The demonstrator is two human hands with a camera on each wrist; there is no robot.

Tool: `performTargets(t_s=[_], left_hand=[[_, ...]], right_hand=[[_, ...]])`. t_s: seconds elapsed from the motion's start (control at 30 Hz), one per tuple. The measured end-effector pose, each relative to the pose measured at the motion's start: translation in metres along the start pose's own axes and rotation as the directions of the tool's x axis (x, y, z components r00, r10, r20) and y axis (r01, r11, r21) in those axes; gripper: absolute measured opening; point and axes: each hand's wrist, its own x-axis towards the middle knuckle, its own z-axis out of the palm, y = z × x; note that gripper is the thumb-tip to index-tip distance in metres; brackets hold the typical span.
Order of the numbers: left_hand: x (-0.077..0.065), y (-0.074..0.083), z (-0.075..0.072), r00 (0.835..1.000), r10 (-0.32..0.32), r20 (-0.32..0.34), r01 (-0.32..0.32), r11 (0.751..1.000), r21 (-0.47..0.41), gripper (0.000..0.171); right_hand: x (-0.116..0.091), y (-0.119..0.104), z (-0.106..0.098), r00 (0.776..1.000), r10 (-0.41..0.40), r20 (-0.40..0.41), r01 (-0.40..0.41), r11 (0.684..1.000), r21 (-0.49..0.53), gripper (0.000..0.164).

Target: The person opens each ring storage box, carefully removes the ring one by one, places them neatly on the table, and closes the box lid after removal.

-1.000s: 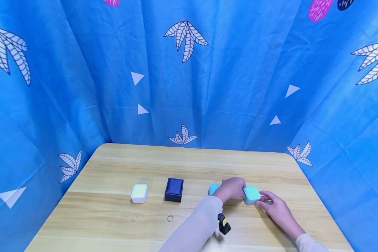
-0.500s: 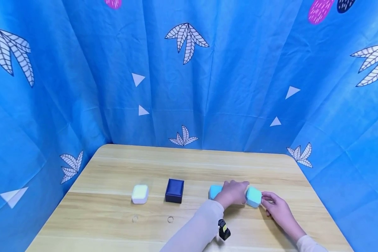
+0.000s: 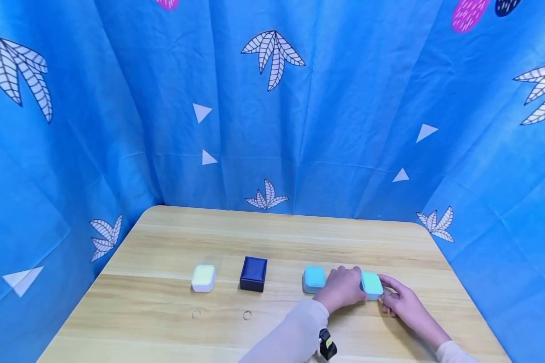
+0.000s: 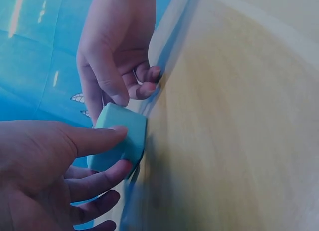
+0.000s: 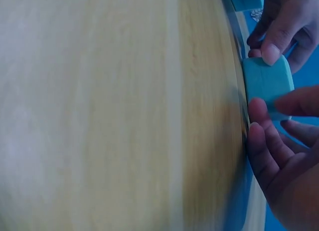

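Note:
A small mint-green ring box [image 3: 371, 286], closed, is at the right of the table between both hands. My left hand [image 3: 342, 287] pinches its left side, with the thumb on one face and the fingers opposite [image 4: 99, 181]. From the right, my right hand [image 3: 401, 300] holds the other side between thumb and fingertips [image 5: 257, 109]. The box's underside is hidden, so I cannot tell whether it touches the table. Just left of my left hand stands a light-blue ring box [image 3: 314, 279], also closed.
A navy ring box [image 3: 253, 274] and a white ring box [image 3: 203, 278] stand farther left on the wooden table [image 3: 172, 237]. Two rings lie in front of them, one [image 3: 247, 315] before the navy box, a fainter one [image 3: 196, 313] before the white. A blue curtain [image 3: 336, 101] surrounds the table.
Half a second ago the mint-green box was turned at an angle with left fingers raised beside it; now it sits straighter and the left fingers are back on its side.

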Motion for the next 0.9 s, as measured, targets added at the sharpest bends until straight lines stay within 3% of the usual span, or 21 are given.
performTargets(t_s=[0.17,0.33,0.73,0.9], left_hand=[[0.001,0.000,0.008,0.999,-0.034,-0.017,0.034,0.999,0.009,0.049],[-0.001,0.002,0.010,0.999,-0.049,-0.015,0.048,0.998,-0.050,0.048],[-0.005,0.005,0.011,0.998,-0.051,-0.039,0.045,0.991,-0.129,0.042],[-0.006,0.005,0.013,0.997,-0.033,-0.063,0.030,0.999,-0.045,0.054]], right_hand=[[0.002,0.002,-0.004,0.998,0.000,0.066,0.001,1.000,-0.015,0.068],[0.005,0.002,-0.009,0.990,-0.004,0.139,0.010,0.999,-0.041,0.074],[0.010,0.010,-0.024,0.949,-0.051,0.310,0.044,0.999,0.030,0.076],[0.011,0.012,-0.026,0.944,-0.079,0.321,0.068,0.997,0.044,0.078]])
